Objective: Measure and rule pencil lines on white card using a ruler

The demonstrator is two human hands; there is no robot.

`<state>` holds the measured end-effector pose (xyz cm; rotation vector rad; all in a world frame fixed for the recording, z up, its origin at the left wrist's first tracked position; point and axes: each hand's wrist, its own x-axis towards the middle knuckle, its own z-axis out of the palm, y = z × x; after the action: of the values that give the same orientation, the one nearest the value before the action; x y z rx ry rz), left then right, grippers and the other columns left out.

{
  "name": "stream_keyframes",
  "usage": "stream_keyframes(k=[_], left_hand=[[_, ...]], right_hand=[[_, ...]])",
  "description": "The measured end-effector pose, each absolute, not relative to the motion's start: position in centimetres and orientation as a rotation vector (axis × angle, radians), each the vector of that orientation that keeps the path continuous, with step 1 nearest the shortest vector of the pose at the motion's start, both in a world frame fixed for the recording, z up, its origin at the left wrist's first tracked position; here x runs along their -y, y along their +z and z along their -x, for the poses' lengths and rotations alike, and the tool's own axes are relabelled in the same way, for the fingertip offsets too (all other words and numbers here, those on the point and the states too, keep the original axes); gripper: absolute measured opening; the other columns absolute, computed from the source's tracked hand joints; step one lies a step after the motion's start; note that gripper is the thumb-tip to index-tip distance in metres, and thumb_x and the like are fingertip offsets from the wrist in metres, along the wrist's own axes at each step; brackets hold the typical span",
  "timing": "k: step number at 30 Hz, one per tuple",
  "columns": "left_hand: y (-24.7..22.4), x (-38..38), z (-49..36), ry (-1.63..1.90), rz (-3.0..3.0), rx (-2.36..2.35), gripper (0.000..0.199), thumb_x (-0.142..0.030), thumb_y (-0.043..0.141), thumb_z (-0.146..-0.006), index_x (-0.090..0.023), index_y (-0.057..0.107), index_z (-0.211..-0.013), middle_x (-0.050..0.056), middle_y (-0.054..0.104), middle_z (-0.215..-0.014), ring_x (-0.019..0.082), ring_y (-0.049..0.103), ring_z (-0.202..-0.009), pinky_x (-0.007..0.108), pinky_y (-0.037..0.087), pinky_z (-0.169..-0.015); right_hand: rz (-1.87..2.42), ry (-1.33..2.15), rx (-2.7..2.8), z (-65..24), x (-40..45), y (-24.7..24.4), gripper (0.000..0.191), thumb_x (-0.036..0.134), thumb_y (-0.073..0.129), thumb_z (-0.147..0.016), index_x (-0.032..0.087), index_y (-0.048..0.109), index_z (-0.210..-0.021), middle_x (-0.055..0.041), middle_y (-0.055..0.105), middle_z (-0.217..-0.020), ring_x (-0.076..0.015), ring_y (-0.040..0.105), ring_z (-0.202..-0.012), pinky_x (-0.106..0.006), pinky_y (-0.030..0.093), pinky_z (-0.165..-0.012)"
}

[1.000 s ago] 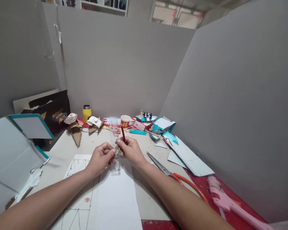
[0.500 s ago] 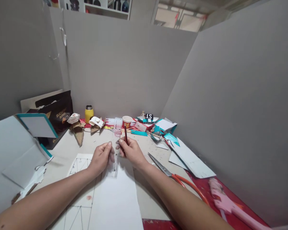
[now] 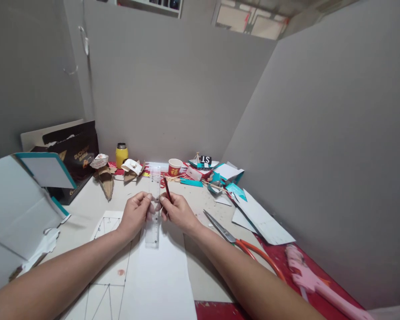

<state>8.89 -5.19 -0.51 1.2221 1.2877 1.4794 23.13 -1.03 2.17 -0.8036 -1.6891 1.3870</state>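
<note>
A clear plastic ruler (image 3: 152, 231) stands lengthwise between my two hands, above a blank white sheet (image 3: 165, 280). My left hand (image 3: 136, 214) pinches its left edge between thumb and fingers. On the other side, my right hand (image 3: 177, 212) grips a dark pencil (image 3: 167, 187) that points up, and its thumb and fingertips are at the ruler's right edge. Left of the blank sheet lies a paper with drawn lines and triangles (image 3: 108, 266), partly covered by my left forearm.
Orange-handled scissors (image 3: 233, 239) lie beside my right forearm, with a pink glue gun (image 3: 306, 278) farther right. Cardboard pieces (image 3: 263, 218), a paper cup (image 3: 175, 167) and a yellow bottle (image 3: 122, 155) are toward the back. Folded cardboard (image 3: 16, 213) stands at left.
The ruler has shifted slightly left and turned more squarely to the view. The pencil in my right hand now leans to the left. The whole view has shifted a little.
</note>
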Motion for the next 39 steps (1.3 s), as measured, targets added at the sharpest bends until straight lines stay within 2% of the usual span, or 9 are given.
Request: stream_keyframes(k=[4,10,22,26,33,39], left_hand=[[-0.48,5.34,-8.96,1.494,-1.244,-1.319,0.029,-0.042,0.056,-0.094,-0.015,0.061,-0.102,0.001,0.064,-0.087,0.011,0.060,-0.066,0.027,0.053,-0.059],[-0.42,5.59,-9.16,1.466,-1.286,-1.346,0.029,-0.043,0.056,-0.094,-0.016,0.062,-0.103,0.002,0.065,-0.090,0.012,0.062,-0.070,0.030,0.054,-0.063],[-0.22,5.49,-8.82,1.525,-1.325,-1.410,0.030,-0.043,0.055,-0.094,-0.016,0.062,-0.104,0.003,0.065,-0.095,0.015,0.063,-0.076,0.032,0.055,-0.067],[-0.28,5.50,-8.89,1.554,-1.340,-1.412,0.029,-0.042,0.056,-0.093,-0.016,0.062,-0.104,0.003,0.065,-0.095,0.014,0.063,-0.076,0.032,0.055,-0.067],[-0.63,5.33,-8.96,1.555,-1.296,-1.380,0.028,-0.041,0.057,-0.093,-0.016,0.062,-0.104,0.003,0.065,-0.094,0.014,0.063,-0.074,0.031,0.055,-0.066],[-0.79,4.91,-8.72,1.588,-1.201,-1.367,0.031,-0.043,0.056,-0.093,-0.016,0.061,-0.107,0.004,0.065,-0.099,0.015,0.064,-0.079,0.034,0.055,-0.069]], right_hand=[[0.801,1.408,1.744,-23.34,1.21,2.40,0.025,0.038,0.056,-0.080,0.019,0.054,-0.063,0.0056,0.053,-0.044,-0.0069,0.041,-0.034,-0.019,0.030,-0.037],[0.825,1.372,1.727,-23.11,1.42,2.38,0.032,0.042,0.065,-0.076,0.019,0.050,-0.059,0.0047,0.055,-0.049,-0.0059,0.040,-0.036,-0.019,0.030,-0.036],[0.810,1.418,1.785,-23.29,1.36,2.55,0.031,0.035,0.053,-0.084,0.018,0.056,-0.058,0.0050,0.052,-0.043,-0.0062,0.039,-0.033,-0.019,0.029,-0.036],[0.815,1.406,1.744,-23.05,1.43,2.43,0.029,0.038,0.057,-0.081,0.019,0.053,-0.059,0.0045,0.056,-0.048,-0.0058,0.038,-0.033,-0.019,0.027,-0.035],[0.788,1.417,1.750,-23.05,1.39,2.75,0.026,0.031,0.056,-0.078,0.019,0.053,-0.055,0.0059,0.051,-0.043,-0.0054,0.037,-0.032,-0.019,0.027,-0.035],[0.791,1.437,1.636,-23.08,0.99,2.34,0.017,0.032,0.057,-0.076,0.017,0.060,-0.069,0.0043,0.059,-0.053,-0.0053,0.041,-0.033,-0.019,0.028,-0.034]])
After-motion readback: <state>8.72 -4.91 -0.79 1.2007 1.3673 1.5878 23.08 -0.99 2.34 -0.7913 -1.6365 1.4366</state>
